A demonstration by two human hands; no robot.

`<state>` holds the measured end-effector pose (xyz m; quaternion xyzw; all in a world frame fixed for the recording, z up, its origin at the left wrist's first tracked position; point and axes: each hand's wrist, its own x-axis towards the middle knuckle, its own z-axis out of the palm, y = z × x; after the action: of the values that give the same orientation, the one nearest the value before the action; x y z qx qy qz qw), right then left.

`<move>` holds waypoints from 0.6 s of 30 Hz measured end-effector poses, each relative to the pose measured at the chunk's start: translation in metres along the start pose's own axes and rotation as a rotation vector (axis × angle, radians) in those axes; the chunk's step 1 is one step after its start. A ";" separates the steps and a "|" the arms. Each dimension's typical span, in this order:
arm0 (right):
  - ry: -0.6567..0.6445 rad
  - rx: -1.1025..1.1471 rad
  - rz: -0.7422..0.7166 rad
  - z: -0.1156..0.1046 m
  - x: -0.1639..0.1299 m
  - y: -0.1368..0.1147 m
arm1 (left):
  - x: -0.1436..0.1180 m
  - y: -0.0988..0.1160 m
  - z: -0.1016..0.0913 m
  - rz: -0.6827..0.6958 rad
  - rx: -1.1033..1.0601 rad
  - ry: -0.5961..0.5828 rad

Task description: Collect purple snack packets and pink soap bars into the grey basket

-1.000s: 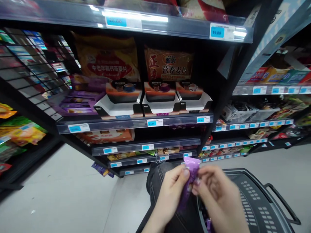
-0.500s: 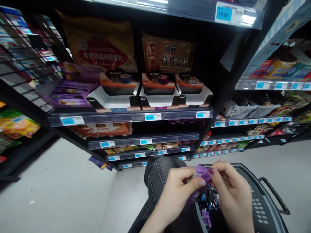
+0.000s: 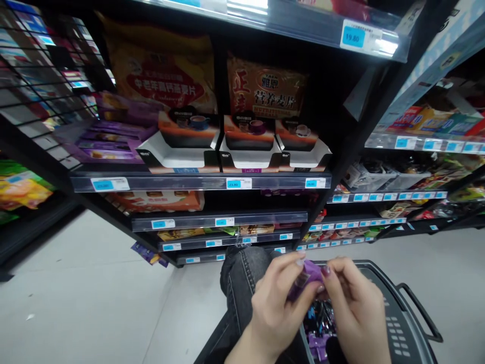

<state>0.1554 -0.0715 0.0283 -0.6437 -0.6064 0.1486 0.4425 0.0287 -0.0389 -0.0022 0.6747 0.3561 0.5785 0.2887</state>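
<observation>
Since half a second ago: purple packet [image 3: 306,275] folded smaller, lower and more hidden between the fingers; both hands drawn closer together above the basket; view tilted slightly, shelves otherwise unchanged. Left hand [image 3: 278,301] pinching the packet's left end with thumb and fingertips; right hand [image 3: 354,303] pinching its right end, thumb on top. Packet held over the open dark shopping basket [image 3: 397,323], just in front of a jeans-clad knee [image 3: 242,268]. Counted: two hands, one held packet, one basket with several small wrapped packets [image 3: 320,328] inside, three coffee display boxes [image 3: 248,146] on the shelf ahead, two large oatmeal bags [image 3: 265,93] behind them.
</observation>
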 end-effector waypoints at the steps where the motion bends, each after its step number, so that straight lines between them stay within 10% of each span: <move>1: -0.005 0.004 -0.013 0.000 0.000 -0.002 | 0.001 0.002 -0.002 0.033 0.027 0.017; 18: 0.025 -0.037 -0.223 0.010 0.004 -0.013 | 0.009 0.017 -0.015 -0.480 -0.216 0.092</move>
<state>0.1405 -0.0655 0.0340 -0.5821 -0.6712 0.0794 0.4520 0.0170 -0.0415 0.0193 0.5090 0.4549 0.5583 0.4715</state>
